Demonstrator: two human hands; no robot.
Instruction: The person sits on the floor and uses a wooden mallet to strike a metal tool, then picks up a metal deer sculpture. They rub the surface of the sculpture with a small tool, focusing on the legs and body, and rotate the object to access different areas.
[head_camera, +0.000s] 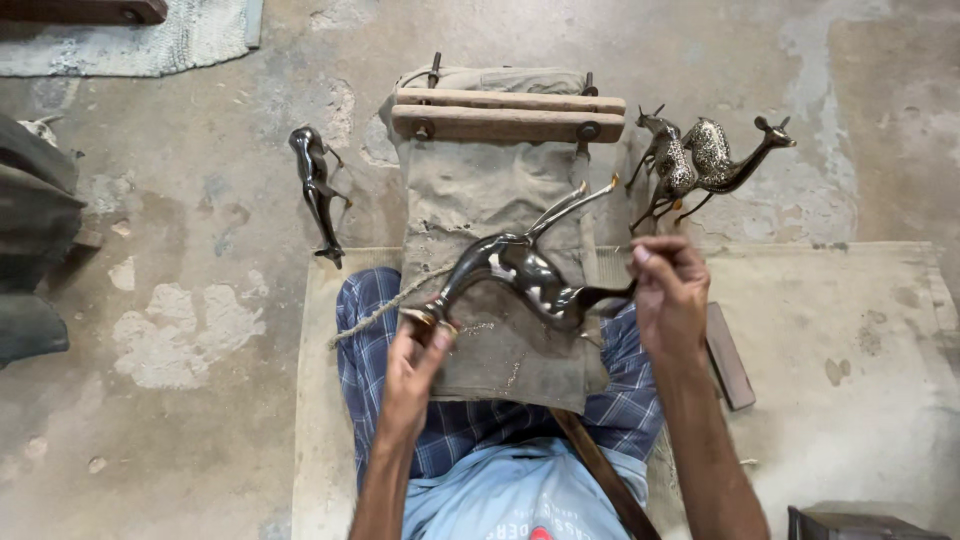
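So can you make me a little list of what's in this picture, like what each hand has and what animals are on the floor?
left hand: grips the head end of a shiny dark metal deer figurine
right hand: holds the figurine's legs
under the figurine: canvas cloth over the lap, hung from a wooden clamp
floor, left: one dark deer figurine lying down
floor, right: patterned deer figurines standing together
by the right arm: a flat dark bar

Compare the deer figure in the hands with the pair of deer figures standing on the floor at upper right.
The held deer figure has a smooth, dark, glossy body; the standing pair shows fine speckled patterning. The held one lies sideways over the canvas-covered stand, gripped by the left hand and right hand; the pair stands upright on the concrete floor, untouched. All are slender metal deer with long legs.
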